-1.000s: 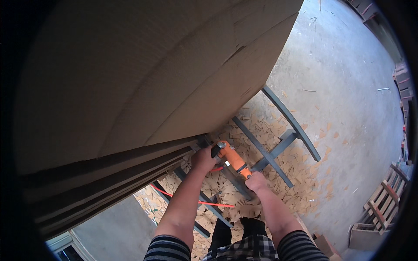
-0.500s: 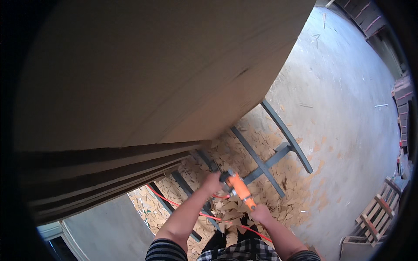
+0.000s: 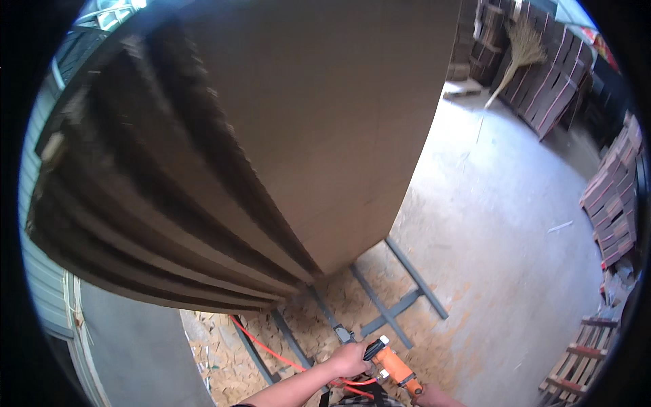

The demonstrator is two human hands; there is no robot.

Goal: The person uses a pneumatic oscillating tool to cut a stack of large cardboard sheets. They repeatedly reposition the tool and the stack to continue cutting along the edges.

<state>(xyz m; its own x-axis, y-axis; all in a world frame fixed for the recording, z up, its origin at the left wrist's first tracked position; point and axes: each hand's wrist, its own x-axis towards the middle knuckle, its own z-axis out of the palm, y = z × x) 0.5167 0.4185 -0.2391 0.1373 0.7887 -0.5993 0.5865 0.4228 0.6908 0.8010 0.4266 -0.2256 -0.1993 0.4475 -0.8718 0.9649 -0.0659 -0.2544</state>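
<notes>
An orange-and-black air tool (image 3: pixel 397 370) with a red hose is between my hands, low in the picture. My left hand (image 3: pixel 349 359) is closed round its dark front part. At the rear end of the orange body my right hand (image 3: pixel 435 397) is closed on it, partly cut off by the lower edge. The red hose (image 3: pixel 268 351) runs from beneath the large brown stack towards the tool. That tall stack (image 3: pixel 339 136), which looks like cardboard, stands ahead of me, with dark grooves running down its left side. The tool is apart from it.
Grey metal bars (image 3: pixel 413 275) stick out from under the stack near my hands. Brown cardboard scraps (image 3: pixel 434 349) litter the floor. To the right lie a wooden pallet (image 3: pixel 576 359) and strapped stacks (image 3: pixel 614 203); a straw broom (image 3: pixel 522 51) leans at the far right.
The view has tilted up, showing more of the stack and the far room. My hands and the air tool now sit lower in the picture, both hands still on it.
</notes>
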